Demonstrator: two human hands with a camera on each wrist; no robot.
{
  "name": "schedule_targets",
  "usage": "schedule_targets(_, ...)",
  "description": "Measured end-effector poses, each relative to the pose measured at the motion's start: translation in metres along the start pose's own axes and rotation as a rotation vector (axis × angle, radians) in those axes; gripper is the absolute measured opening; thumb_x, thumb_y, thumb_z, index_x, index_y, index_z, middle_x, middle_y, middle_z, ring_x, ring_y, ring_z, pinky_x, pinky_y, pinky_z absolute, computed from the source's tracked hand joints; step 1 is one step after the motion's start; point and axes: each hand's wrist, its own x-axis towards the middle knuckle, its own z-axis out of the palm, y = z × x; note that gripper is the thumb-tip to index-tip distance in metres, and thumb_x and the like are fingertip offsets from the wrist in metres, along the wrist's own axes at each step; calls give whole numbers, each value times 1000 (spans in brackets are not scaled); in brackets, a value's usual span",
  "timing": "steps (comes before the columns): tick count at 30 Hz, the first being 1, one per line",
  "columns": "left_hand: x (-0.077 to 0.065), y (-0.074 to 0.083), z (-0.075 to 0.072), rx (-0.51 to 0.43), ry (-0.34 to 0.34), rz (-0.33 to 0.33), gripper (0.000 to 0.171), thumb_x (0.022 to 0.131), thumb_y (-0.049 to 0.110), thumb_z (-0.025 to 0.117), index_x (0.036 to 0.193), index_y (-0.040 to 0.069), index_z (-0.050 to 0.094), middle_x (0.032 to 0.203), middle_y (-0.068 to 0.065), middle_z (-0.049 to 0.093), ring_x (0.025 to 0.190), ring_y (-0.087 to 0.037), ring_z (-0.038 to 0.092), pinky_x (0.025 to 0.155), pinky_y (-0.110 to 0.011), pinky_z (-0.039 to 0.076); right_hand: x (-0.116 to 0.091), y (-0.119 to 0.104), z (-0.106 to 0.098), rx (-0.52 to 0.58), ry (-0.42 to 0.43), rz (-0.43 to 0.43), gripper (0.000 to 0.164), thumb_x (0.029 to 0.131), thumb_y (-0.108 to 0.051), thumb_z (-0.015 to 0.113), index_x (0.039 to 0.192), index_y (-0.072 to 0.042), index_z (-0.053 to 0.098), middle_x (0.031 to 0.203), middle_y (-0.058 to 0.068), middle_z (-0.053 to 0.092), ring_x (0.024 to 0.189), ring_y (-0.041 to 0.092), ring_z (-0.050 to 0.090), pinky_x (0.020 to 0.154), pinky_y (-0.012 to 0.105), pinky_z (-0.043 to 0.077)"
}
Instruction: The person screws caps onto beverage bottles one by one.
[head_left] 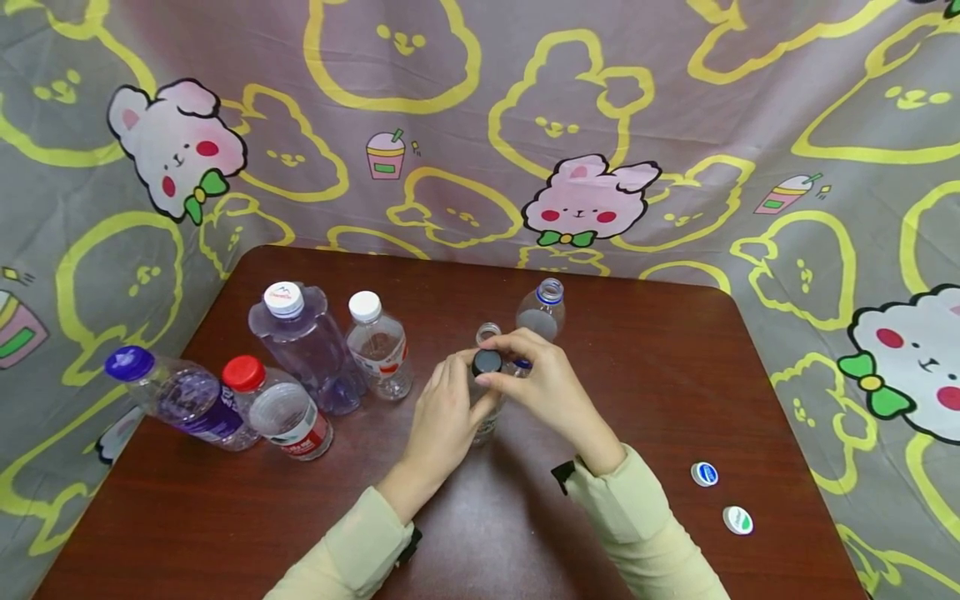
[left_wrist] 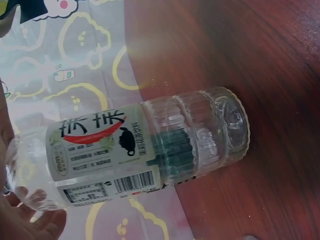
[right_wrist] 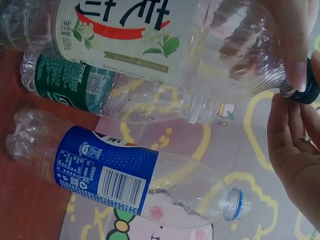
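Between my two hands a clear plastic bottle with a pale printed label point(left_wrist: 100, 150) stands upright on the table. My left hand point(head_left: 441, 410) grips it around the shoulder, just below the neck. With thumb and fingers, my right hand point(head_left: 553, 387) pinches the dark screw cap point(head_left: 487, 362) at the bottle's mouth. Right behind it stands an uncapped bottle with a green label point(right_wrist: 70, 82), partly hidden by my hands in the head view. Beside that is an uncapped bottle with a blue label point(right_wrist: 107, 170), its neck ringed in blue.
On the left stand capped bottles: a purple-capped one point(head_left: 195, 404), a red-capped one point(head_left: 285, 412), a large white-capped one point(head_left: 307, 350) and a smaller white-capped one point(head_left: 378, 350). Two loose caps, one blue and white point(head_left: 704, 474), one white and green point(head_left: 738, 520), lie right. Patterned cloth point(head_left: 450, 142) hangs behind.
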Motion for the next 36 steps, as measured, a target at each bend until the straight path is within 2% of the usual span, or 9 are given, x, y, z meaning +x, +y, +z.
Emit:
schedule_targets(3,-2,1,-5,-36,-42,-43,53,84,34,70,121,2,51,123,-12,58,113,-30,56,85,-45,52,0,0,1,4,-11,4,33,77,-14,78,108,-6,69,101,7,68,89,15,60,79,29,52)
schedule_targets(7,-6,1,-10,-36,-71,-64,62,77,33,77,125,3,50,129,-18,51,115,-36,54,80,-49,54,0,-2,0,18,-26,19,34,77,-13,77,109,-5,69,101,7,67,89,16,60,80,36,53)
schedule_targets(12,-11,0,-13,-22,-92,-57,69,74,29,80,133,9,48,125,-15,54,108,-34,59,74,-49,55,0,-3,0,20,-15,33,35,77,-14,77,110,-6,69,100,7,67,88,17,60,78,29,52)
schedule_targets(14,-12,-1,-13,-28,-93,-57,69,74,28,80,133,10,49,123,-13,56,106,-32,61,74,-49,55,0,-3,1,20,-8,43,35,76,-15,78,110,-7,70,99,6,67,88,18,60,76,25,51)
schedule_targets(18,-12,0,-12,-29,-83,-57,68,74,29,81,132,12,49,120,-12,57,104,-31,61,74,-48,55,-2,-3,2,18,8,57,36,75,-15,79,109,-8,70,98,5,67,86,20,60,74,23,51)
schedule_targets(23,-12,0,-13,-21,-77,-56,69,74,29,81,132,11,50,120,-12,57,104,-30,60,73,-47,55,-3,-2,3,15,26,37,35,75,-15,79,108,-8,70,98,6,67,86,19,61,76,30,53)
schedule_targets(32,-13,-2,-13,-26,-72,-45,69,74,30,81,133,10,50,119,-12,57,103,-31,60,76,-46,55,-4,1,5,33,48,7,36,76,-12,78,110,-6,69,102,7,69,90,17,63,82,35,55)
schedule_targets(36,-14,-3,-13,-31,-59,-39,69,72,30,83,131,10,52,117,-12,57,101,-31,60,76,-45,54,-4,2,4,41,44,1,38,75,-12,79,111,-6,69,104,7,69,91,17,63,82,32,54)
